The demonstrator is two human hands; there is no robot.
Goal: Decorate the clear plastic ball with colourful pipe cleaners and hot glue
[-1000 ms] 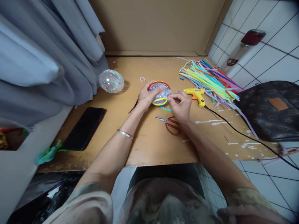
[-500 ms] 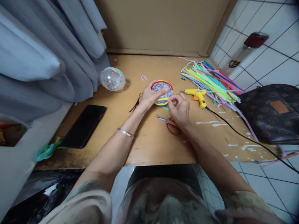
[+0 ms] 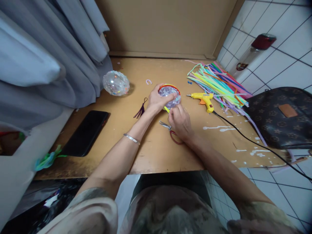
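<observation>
Head view: jar (image 3: 253,53) and glue gun (image 3: 206,99) bear labels (image 3: 241,66) too small to read. The left grip (image 3: 156,100) is clamped on the bowl (image 3: 168,91) over the worktop (image 3: 151,156); the right grip (image 3: 179,120) pinches a yellow strip (image 3: 166,109) beside it.

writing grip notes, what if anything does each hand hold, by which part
The left hand holds the round red-rimmed piece by its left side, thumb across its face. The right hand is at the yellow strip, any grip hidden.

Round piece (image 3: 167,91), held.
My left hand (image 3: 155,100) grips its side; my right hand (image 3: 179,121) pinches the yellow strip (image 3: 166,109).
</observation>
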